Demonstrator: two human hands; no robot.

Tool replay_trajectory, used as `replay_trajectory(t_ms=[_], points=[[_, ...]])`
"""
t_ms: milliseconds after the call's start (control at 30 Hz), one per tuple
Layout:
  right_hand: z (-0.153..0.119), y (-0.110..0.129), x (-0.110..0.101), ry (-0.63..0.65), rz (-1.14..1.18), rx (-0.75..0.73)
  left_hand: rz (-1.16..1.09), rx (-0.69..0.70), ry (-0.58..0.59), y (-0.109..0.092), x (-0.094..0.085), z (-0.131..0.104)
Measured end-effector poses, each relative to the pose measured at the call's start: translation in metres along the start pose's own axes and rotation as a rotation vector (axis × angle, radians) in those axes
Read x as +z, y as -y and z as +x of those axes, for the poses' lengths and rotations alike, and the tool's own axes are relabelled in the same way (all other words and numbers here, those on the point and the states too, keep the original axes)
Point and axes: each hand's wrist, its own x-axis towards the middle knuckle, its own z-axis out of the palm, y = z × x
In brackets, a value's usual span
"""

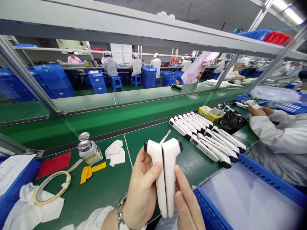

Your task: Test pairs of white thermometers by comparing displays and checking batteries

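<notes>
On the left of the green table (103,188) we saw a tape ring (52,187), a red sheet (54,164), yellow strips (92,171), a metal-capped bottle (89,150) and a white cloth (116,152). Our left hand (140,191) and right hand (189,204) had their grip closed together on two white devices (164,172), held upright back to back above the table's near edge. Further right lay rows of the same devices (206,137), a small fan (230,120), and a co-worker's sleeve (278,131).
</notes>
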Motion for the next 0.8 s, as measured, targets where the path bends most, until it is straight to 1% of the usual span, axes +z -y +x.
replay_trajectory(t_ms=[67,100,167,267,433,533,633,667,733,800], points=[[0.004,0.000,-0.002,0.048,-0.125,-0.149,0.005,0.002,-0.019,-0.001,-0.001,0.001],[0.007,-0.001,-0.004,0.075,-0.166,-0.194,0.007,-0.007,-0.021,-0.001,-0.001,0.002],[0.011,-0.003,-0.008,0.132,-0.187,-0.194,0.010,-0.032,-0.022,-0.002,-0.001,0.002],[0.012,-0.007,-0.011,0.193,-0.064,-0.097,0.022,-0.055,-0.005,-0.003,-0.001,0.002],[0.013,-0.012,-0.006,0.126,0.305,0.056,0.039,-0.053,0.054,0.001,-0.002,0.002],[0.016,-0.013,-0.007,0.145,0.440,0.206,0.044,-0.018,0.030,0.003,-0.003,0.003],[0.020,-0.009,-0.009,0.117,0.503,0.349,0.064,-0.060,-0.011,0.003,-0.004,0.005],[0.022,-0.006,-0.010,0.099,0.547,0.372,0.066,-0.086,-0.007,0.003,-0.005,0.005],[0.024,0.002,-0.011,0.071,0.647,0.402,0.061,-0.110,0.025,0.002,-0.005,0.005],[0.025,0.010,-0.012,0.060,0.730,0.436,0.057,-0.102,0.072,0.002,-0.005,0.006]])
